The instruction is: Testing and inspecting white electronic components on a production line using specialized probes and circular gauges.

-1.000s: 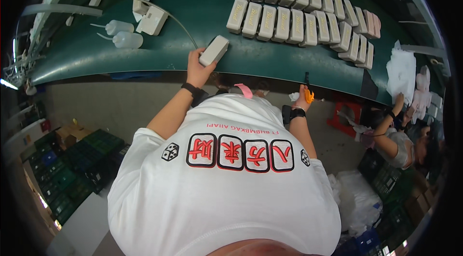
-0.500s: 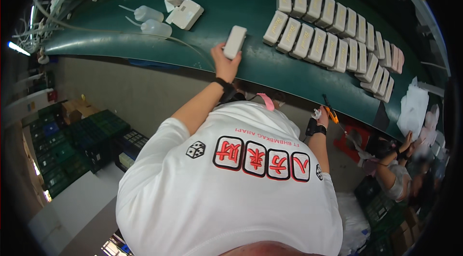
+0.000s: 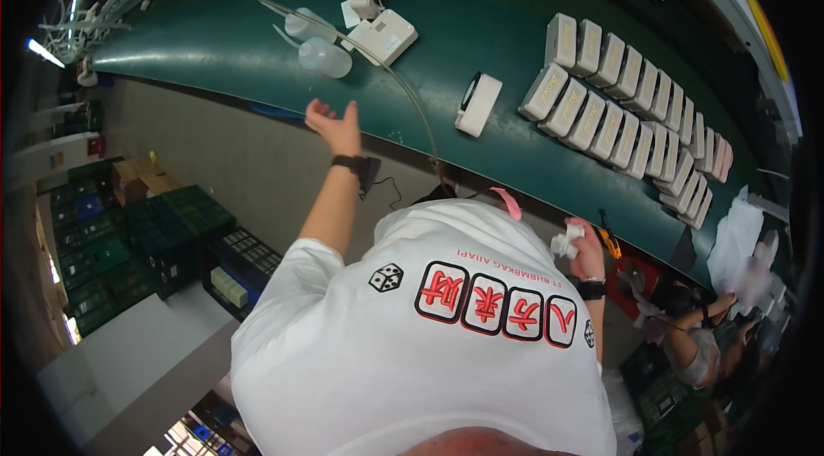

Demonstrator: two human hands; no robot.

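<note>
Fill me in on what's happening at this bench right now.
A person in a white shirt stands at a green work surface. Their left hand is open and empty, raised near the table edge, apart from a white box-shaped device lying alone on the surface. Their right hand grips a crumpled white cloth. Two rows of similar white devices sit to the right; squeeze bottles lie to the left.
</note>
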